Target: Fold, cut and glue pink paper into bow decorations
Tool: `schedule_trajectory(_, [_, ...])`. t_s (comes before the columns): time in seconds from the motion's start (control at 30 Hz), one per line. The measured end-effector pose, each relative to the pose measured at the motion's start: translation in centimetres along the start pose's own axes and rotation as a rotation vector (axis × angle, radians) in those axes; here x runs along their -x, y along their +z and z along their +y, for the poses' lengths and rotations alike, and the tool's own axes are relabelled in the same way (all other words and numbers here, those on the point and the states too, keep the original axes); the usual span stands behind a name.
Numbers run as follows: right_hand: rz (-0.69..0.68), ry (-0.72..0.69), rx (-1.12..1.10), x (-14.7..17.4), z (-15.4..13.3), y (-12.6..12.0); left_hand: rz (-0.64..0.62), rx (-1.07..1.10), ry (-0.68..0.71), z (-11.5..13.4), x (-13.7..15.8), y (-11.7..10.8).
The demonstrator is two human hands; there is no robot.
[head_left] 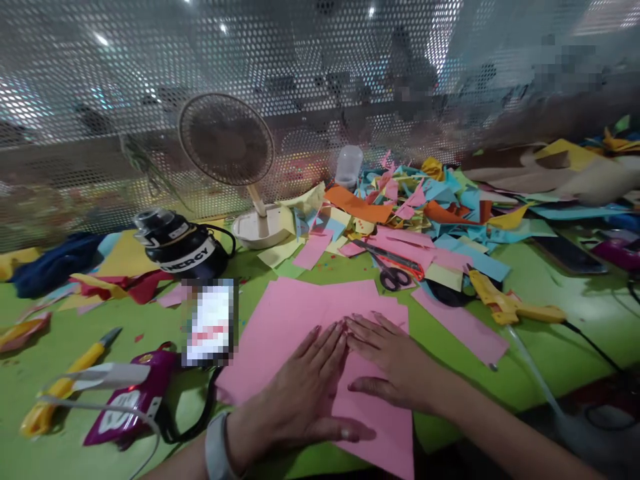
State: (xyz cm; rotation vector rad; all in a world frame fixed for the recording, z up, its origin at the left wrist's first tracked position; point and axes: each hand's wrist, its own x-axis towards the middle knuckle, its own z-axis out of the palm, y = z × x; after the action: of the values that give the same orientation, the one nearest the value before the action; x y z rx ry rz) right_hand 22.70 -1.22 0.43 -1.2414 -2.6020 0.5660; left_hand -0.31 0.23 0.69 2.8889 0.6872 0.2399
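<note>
Several overlapping sheets of pink paper lie on the green tabletop in front of me. My left hand rests flat on the paper with its fingers stretched forward and thumb pointing right. Beside it, my right hand also lies flat, thumb apart, its fingertips meeting those of the left near the middle of the sheets. Neither hand holds anything. A pair of scissors with dark handles lies just beyond the paper, next to an orange-red cutter. A narrow pink strip lies right of the sheets.
Coloured paper scraps are heaped at the back. A small fan stands by the perforated screen. To the left are a black bottle, a phone, a purple device and a yellow cutter. A yellow glue gun lies right.
</note>
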Motion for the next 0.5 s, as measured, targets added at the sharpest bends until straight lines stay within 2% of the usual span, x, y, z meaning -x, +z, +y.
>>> schedule_trajectory(0.23, [-0.041,0.073,0.086,1.1,1.1,-0.9,-0.1,0.039,-0.008,-0.2,0.2,-0.5])
schedule_trajectory(0.5, [0.029,0.151,0.245,3.4,2.7,-1.1,-0.081,-0.008,-0.046,0.1,0.0,-0.2])
